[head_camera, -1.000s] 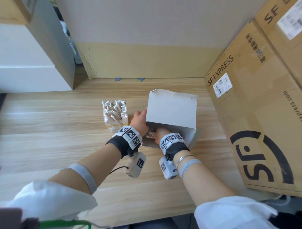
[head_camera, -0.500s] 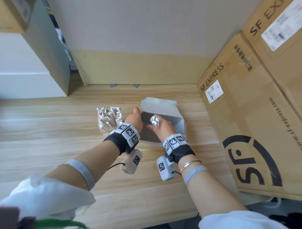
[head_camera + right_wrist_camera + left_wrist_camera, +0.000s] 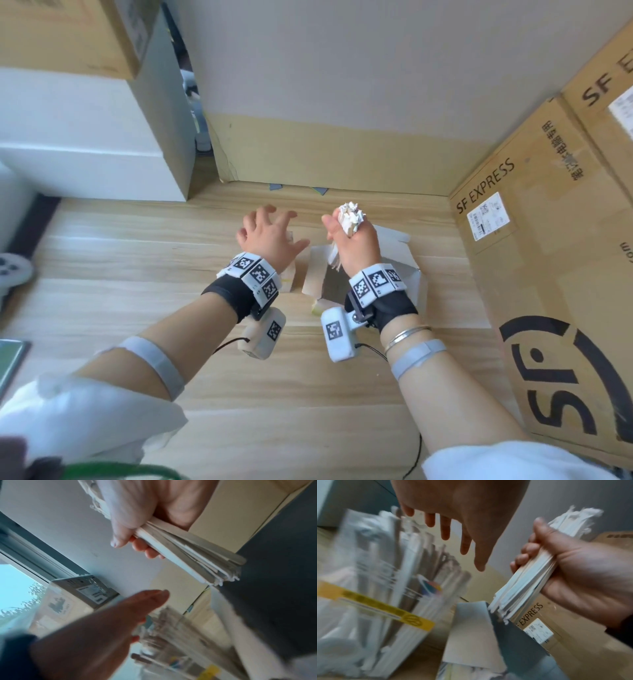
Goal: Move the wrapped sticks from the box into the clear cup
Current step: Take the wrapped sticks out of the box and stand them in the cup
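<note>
Two hands: right hand (image 3: 356,240) grips one bundle of wrapped sticks (image 3: 350,219).

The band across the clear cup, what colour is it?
Yellow: the band runs across the clear cup, clearest in the left wrist view.

wrapped sticks (image 3: 350,219): we see white paper wrappers, pale beige along the flat sides
box (image 3: 409,274): we see white outside, grey inside
clear cup (image 3: 373,582): we note a yellow band and a small multicoloured mark
wrist bands (image 3: 255,272): white blocks with black square-code patterns on black cuffs
table (image 3: 137,260): we see light wood grain
cartons (image 3: 534,212): brown, black lettering, white labels
</note>
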Motion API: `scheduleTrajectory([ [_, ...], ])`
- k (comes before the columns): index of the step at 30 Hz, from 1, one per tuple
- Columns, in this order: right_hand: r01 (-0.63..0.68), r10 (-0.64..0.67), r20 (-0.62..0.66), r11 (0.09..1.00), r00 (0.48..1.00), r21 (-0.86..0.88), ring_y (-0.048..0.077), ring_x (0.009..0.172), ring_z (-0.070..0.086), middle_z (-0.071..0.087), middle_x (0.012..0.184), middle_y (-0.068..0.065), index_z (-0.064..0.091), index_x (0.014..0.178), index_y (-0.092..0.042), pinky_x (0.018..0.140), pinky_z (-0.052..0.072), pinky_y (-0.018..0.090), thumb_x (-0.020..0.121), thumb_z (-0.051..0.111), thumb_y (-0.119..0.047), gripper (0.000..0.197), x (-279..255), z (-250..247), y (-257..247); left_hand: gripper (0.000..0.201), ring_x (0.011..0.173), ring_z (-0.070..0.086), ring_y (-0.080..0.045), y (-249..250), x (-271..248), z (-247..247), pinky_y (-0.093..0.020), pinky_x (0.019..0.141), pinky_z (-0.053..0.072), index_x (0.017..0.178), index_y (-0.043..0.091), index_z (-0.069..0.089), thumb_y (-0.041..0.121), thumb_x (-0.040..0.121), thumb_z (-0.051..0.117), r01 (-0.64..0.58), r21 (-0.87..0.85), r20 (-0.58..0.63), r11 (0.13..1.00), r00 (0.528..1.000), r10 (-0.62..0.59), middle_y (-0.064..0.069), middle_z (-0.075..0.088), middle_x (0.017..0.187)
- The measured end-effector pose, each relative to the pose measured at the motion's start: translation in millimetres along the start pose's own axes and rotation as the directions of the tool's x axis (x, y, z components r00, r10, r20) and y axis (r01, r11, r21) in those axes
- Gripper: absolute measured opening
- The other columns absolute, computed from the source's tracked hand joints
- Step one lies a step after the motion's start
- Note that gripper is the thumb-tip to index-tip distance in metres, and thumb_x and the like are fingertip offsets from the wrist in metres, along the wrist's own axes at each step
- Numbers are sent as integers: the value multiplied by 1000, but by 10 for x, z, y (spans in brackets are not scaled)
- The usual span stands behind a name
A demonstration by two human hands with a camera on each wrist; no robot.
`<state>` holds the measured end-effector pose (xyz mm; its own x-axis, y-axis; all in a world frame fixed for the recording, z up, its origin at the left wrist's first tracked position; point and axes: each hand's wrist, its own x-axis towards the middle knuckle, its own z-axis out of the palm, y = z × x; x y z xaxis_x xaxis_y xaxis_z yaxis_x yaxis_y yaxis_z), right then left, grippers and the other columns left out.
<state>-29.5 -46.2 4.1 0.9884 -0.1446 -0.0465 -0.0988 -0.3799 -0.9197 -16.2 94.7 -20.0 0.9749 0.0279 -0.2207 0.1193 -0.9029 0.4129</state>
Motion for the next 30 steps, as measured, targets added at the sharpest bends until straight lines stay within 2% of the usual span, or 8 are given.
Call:
scheduleTrajectory([
  [4,77,-78,15,993,997,85,-1,52,50,53,61,-6,52,74,-18,60,40,8,90,59,-24,18,58,203,-194,66,140,22,-32,-237,16,6,-49,113,25,139,38,33,55,80,58,19,-36,189,999,982,-12,-7,23,151],
  [9,116,-127,33,968,991,224,-4,49,52,55,57,-1,49,65,-22,61,42,3,92,56,-18,28,59,416,-345,49,118,52,-30,-317,49,-42,-34,94,47,137,23,45,20,89,57,-12,-179,202,984,978,48,-11,41,139],
  [12,120,-132,30,959,991,256,3,53,55,56,55,-3,50,59,-23,68,44,5,93,54,-18,35,58,508,-344,43,109,58,-31,-396,86,-98,-29,83,46,135,19,48,10,93,47,-34,-200,166,979,984,68,-10,48,133],
  [18,-7,-8,90,986,996,167,19,66,57,60,61,-2,54,61,-19,70,44,10,92,57,-22,31,49,666,-147,35,104,59,-27,-506,133,-96,-26,83,43,132,15,53,17,98,44,-92,-236,156,967,979,131,-11,57,122],
  [21,-95,98,98,995,990,-32,20,86,59,61,85,-1,62,89,-10,82,46,28,82,69,-27,19,13,769,-15,34,107,58,-28,-523,146,-72,-23,79,37,129,13,56,14,98,41,-104,-233,143,967,980,140,-11,57,121],
  [25,-173,202,67,937,977,-303,21,130,33,47,125,-3,50,125,-18,111,30,35,75,73,-37,59,-65,764,31,37,117,54,-26,-533,157,-58,-28,94,41,133,17,52,14,100,37,-86,-257,144,963,982,126,-9,55,130],
  [28,-203,313,200,878,929,-433,21,141,18,29,147,0,46,134,-19,118,19,38,80,67,-39,61,-84,698,-20,38,122,52,-26,-527,149,-65,-30,100,39,134,14,51,15,100,34,-63,-272,139,960,985,104,-10,53,134],
  [30,-97,257,260,859,931,-503,21,143,14,23,152,-5,55,127,-20,118,16,41,80,66,-38,52,-75,677,-61,39,122,52,-27,-514,139,-79,-30,101,39,135,11,49,13,100,32,-55,-283,137,958,986,97,-12,53,135],
])
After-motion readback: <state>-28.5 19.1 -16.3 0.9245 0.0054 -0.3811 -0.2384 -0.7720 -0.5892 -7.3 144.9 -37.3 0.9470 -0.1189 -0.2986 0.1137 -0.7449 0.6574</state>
